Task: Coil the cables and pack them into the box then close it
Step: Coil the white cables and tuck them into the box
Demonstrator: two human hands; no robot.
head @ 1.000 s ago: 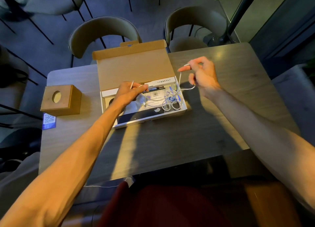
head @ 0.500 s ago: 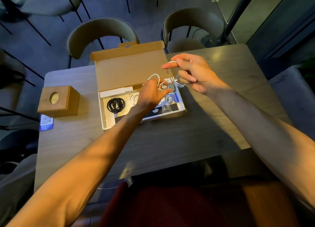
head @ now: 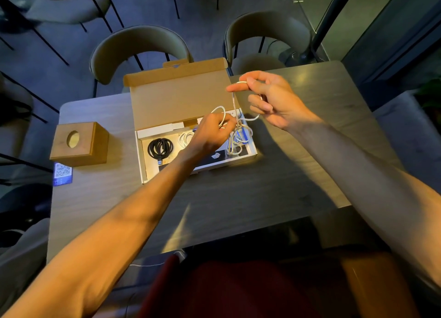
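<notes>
**White cable strung between two hands over the open box**

The right hand [head: 272,100] is raised above the right end of the box. Its thumb and forefinger [head: 235,87] are closed in a pinch on a white cable [head: 234,102], and its other fingers curl loosely beneath. A further bight of the cable seems to pass under them. From the pinch the strand drops steeply, almost straight down, into a loose tangle lying in the right end of the cardboard box [head: 214,166].

The left hand [head: 210,137] sits lower, right beside that tangle. Its fingers are curled round a loop of the same cable, which arches up just beyond the knuckles. I cannot tell how many turns it holds.

The free run therefore stands nearly upright, with its high end at the right hand and its low end next to the left. The hands are close together but not touching. Coiling looks to be under way. The next turn probably depends on the right hand bringing its pinch down and leftward to the left hand's loop, since the left hand is nearer the heap. The tangle could lift as a snarl.

A coiled black cable [head: 160,148] lies in the box's left compartment. A smaller white coil [head: 185,138] lies just beside it, partly hidden by the left wrist. The lid [head: 181,98] stands open, leaning away from the person.

The box rests on a wooden table [head: 238,198]. To its left are a wooden block [head: 78,148] with a round hole and a QR-code card [head: 62,174].
</notes>
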